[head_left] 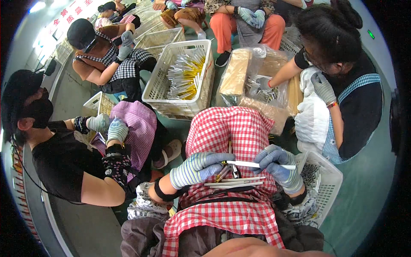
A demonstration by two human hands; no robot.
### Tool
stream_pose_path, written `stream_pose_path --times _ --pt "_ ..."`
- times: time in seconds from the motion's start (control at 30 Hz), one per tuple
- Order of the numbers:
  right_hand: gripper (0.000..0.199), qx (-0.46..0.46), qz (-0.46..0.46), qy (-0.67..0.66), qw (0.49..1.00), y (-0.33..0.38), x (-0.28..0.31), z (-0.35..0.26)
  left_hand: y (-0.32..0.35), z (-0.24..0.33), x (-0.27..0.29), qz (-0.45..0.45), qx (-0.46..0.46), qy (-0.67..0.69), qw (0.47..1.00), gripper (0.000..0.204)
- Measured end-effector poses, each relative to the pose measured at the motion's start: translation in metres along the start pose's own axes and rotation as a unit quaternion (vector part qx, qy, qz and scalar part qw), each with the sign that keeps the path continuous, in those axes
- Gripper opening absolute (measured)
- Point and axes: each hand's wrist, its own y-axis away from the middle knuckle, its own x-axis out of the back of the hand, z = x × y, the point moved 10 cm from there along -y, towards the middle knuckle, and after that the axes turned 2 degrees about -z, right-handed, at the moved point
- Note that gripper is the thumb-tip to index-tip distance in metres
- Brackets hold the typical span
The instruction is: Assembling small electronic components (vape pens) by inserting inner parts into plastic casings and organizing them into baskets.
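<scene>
A slim white tube (244,163) lies almost level above my lap, between my two gloved hands. My left hand (195,169), in a striped glove, pinches its left end, where a small dark and yellowish bit shows at the fingertips. My right hand (281,167), in a grey-blue glove, is closed round the tube towards its right end, which sticks out past the fingers. Below, several white sticks (235,183) rest across the red checked apron (229,128) on my lap. Near them lie a few shiny silver and yellowish pieces (223,173), partly hidden.
A white crate (332,188) with thin sticks stands by my right arm. Ahead, another white crate (205,92) holds many silver and yellow rods. Beside it is a plastic-lined carton (234,70), where a co-worker's hand (265,83) reaches in. Co-workers sit close on both sides.
</scene>
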Motion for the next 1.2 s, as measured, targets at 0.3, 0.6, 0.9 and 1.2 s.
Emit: stream_pose_path --times 0.3,0.6,0.9,1.2 --pt "0.014 -0.026 -0.015 0.006 1.0 0.007 -0.01 0.016 0.0 -0.002 -0.009 -0.088 0.062 -0.2 0.974 0.038" --pt "0.018 -0.053 -0.026 -0.073 0.996 0.016 -0.011 0.05 0.003 -0.007 -0.025 -0.095 0.014 -0.302 0.949 0.037" --pt "0.027 -0.139 0.07 -0.077 0.985 0.045 0.025 0.043 0.015 -0.015 -0.014 -0.052 -0.008 -0.32 0.946 0.029" --pt "0.019 0.1 -0.197 0.73 0.647 0.024 -0.057 0.001 0.017 -0.017 -0.032 -0.087 -0.026 -0.282 0.955 0.035"
